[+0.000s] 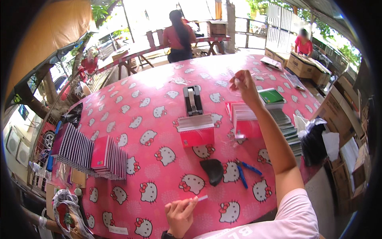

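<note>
Near the table's front edge, my left hand point(181, 213) is closed, pinching a small white strip point(203, 198) between thumb and finger. My right hand point(243, 81) is raised at the end of a stretched arm, its fingers pinched together. A thin pale strip point(231, 73) shows at those fingertips, blurred against the glare. Left of that hand stands a black tape dispenser point(193, 100). In front of the dispenser is a row of red notebooks point(197, 136). More red notebooks point(244, 119) stand below my right forearm, partly hidden by it.
Spiral-bound notebooks point(109, 158) stand in stacks at the left. Green notebooks point(271, 96) lie at the right. A dark curved object point(213, 171) and blue pens point(242, 177) rest nearer. A black bag point(312, 143) and cardboard boxes point(338, 105) flank the right edge. Two people work farther back.
</note>
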`<action>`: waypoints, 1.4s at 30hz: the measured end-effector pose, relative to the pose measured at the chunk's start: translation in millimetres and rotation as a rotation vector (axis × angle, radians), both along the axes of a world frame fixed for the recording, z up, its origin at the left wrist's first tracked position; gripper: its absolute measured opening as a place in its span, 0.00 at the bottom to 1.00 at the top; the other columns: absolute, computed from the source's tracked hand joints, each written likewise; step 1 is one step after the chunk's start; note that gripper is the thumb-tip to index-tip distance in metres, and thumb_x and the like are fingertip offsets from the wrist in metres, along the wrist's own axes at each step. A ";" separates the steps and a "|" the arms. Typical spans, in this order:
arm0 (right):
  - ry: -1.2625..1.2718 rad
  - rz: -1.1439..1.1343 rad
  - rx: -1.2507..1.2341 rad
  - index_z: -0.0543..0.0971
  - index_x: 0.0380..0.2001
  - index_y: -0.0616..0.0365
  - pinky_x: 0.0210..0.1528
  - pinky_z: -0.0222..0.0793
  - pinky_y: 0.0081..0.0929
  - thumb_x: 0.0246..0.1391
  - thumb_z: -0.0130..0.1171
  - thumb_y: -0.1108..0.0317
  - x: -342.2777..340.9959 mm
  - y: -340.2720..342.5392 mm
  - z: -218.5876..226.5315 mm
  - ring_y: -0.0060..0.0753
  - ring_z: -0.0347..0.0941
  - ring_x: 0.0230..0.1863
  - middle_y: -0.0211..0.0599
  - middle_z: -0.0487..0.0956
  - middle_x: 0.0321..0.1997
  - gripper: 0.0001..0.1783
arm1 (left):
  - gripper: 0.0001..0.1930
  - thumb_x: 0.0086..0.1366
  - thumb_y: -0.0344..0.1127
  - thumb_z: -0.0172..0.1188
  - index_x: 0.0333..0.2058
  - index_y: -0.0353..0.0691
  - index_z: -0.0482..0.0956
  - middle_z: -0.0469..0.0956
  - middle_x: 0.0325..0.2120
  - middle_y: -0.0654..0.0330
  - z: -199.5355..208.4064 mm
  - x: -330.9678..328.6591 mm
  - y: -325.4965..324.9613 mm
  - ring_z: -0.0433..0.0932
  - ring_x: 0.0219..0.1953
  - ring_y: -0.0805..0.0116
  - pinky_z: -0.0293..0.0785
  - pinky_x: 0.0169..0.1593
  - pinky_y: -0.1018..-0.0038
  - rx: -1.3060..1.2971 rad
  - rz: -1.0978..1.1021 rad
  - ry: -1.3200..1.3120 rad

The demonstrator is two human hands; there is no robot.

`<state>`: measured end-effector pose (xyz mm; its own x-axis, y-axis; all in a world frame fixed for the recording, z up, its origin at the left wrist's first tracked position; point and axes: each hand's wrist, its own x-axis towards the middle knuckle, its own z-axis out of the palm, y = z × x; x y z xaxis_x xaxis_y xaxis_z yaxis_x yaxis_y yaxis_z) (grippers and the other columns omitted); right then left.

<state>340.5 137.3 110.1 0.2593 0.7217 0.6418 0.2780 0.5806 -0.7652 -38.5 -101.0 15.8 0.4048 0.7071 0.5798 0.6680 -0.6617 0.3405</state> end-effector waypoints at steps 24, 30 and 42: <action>0.104 0.369 -0.436 0.76 0.44 0.61 0.41 0.69 0.21 0.61 0.49 0.76 -142.7 -272.5 -68.0 0.21 0.71 0.37 0.31 0.73 0.35 0.10 | 0.12 0.54 0.27 0.62 0.38 0.46 0.81 0.79 0.29 0.68 -4.9 1.4 -6.4 0.75 0.32 0.72 0.62 0.38 0.73 0.006 -0.149 -0.069; -0.326 0.337 -0.511 0.76 0.38 0.61 0.38 0.71 0.25 0.56 0.52 0.80 -150.6 -273.6 -80.4 0.30 0.73 0.35 0.36 0.74 0.35 0.07 | 0.13 0.53 0.26 0.61 0.38 0.46 0.81 0.79 0.29 0.68 -5.7 6.2 -2.2 0.75 0.32 0.72 0.62 0.39 0.73 -0.012 -0.158 -0.057; -0.451 0.499 -0.484 0.75 0.39 0.62 0.35 0.72 0.30 0.55 0.51 0.81 -150.2 -268.8 -79.3 0.36 0.74 0.34 0.38 0.75 0.33 0.10 | 0.11 0.53 0.26 0.62 0.36 0.46 0.82 0.79 0.28 0.68 -6.9 0.6 -2.9 0.75 0.32 0.71 0.62 0.39 0.73 -0.021 -0.155 -0.092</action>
